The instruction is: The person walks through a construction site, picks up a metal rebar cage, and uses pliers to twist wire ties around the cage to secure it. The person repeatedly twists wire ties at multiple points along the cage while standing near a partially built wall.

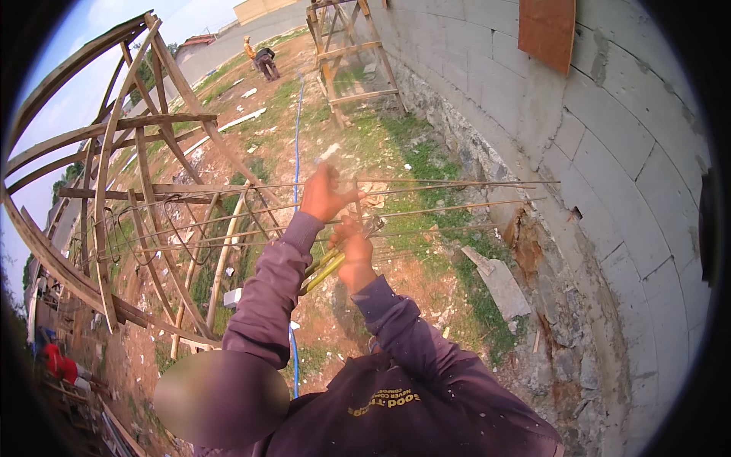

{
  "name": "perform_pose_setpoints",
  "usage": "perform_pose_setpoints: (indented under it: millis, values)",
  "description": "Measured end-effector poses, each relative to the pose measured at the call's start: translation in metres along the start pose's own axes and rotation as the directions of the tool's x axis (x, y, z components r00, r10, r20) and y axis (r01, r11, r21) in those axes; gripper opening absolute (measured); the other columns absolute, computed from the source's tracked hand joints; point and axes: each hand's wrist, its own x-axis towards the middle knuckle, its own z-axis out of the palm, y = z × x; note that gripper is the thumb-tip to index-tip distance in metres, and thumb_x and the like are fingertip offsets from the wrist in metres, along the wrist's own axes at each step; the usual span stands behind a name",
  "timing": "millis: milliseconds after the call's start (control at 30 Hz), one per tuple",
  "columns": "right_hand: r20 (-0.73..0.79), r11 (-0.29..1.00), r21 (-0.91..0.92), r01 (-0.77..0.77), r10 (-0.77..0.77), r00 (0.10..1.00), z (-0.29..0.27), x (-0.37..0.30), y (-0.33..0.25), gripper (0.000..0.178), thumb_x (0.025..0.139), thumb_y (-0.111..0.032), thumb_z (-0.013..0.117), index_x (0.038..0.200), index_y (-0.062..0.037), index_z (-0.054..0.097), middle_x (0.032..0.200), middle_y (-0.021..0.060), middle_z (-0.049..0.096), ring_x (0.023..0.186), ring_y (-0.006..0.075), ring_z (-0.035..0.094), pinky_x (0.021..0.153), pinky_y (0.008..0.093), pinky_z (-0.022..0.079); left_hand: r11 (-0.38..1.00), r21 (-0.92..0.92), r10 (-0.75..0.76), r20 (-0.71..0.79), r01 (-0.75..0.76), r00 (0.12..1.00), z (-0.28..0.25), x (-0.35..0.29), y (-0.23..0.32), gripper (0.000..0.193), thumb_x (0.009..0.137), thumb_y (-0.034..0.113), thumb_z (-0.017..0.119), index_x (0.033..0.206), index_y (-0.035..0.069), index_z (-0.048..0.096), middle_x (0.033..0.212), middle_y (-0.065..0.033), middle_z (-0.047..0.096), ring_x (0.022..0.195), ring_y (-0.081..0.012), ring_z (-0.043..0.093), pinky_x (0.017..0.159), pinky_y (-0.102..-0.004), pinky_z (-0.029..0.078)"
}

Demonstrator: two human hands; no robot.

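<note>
Several thin steel rods (449, 206) run from left to right in front of me, tied into a long cage with bent steel stirrups (199, 228) along its left part. My left hand (324, 194) is closed around the upper rods, beside an upright stirrup (358, 194). Just below and right of it, my right hand (353, 251) grips pincers with yellow-green handles (324, 273). Their metal head (374, 225) lies against the rods near the stirrup. The exact bite of the jaws is too small to make out.
A wooden scaffold frame (141, 126) stands on the left, another wooden trestle (358, 95) ahead. A grey block wall (609, 152) rises on the right. A blue hose (298, 129) crosses the ground. A concrete slab piece (499, 286) lies near the wall. Another person (266, 62) bends over far ahead.
</note>
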Motion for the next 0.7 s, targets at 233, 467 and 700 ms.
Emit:
perform_pose_setpoints:
  millis: [233,467,700]
  values:
    - [0.039,0.982,0.04,0.183,-0.184,0.982,0.016,0.012,0.011,0.013,0.098,-0.017,0.061,0.106,-0.0072,0.058,0.074,0.0005,0.054,0.059,0.0105,0.05,0.053,0.0262,0.041,0.993,0.014,-0.12,0.096,0.119,0.988,-0.006,-0.001,0.01,0.081,0.059,0.051,0.092,0.107,-0.009,0.065,0.082,-0.0112,0.068,0.075,-0.0208,0.067,0.068,-0.0336,0.054]
    - [0.17,0.953,-0.178,0.246,-0.216,0.961,0.002,0.006,0.004,0.022,0.1,-0.022,0.059,0.11,-0.0032,0.062,0.081,0.0041,0.063,0.063,0.0109,0.056,0.057,0.027,0.044,0.966,-0.136,-0.188,0.213,0.22,0.959,-0.004,0.007,0.005,0.072,0.065,0.032,0.093,0.113,-0.013,0.064,0.072,-0.0085,0.069,0.07,-0.0141,0.067,0.066,-0.0308,0.053]
    - [0.381,0.787,-0.534,0.309,-0.102,0.919,-0.041,-0.009,-0.014,0.031,0.098,-0.028,0.06,0.117,-0.0042,0.066,0.083,0.0039,0.066,0.065,0.0104,0.058,0.058,0.026,0.045,0.967,-0.104,-0.197,0.274,0.232,0.941,-0.001,0.014,-0.004,0.087,0.063,0.032,0.094,0.121,-0.021,0.055,0.067,-0.0085,0.068,0.059,-0.0119,0.062,0.06,-0.0276,0.051]
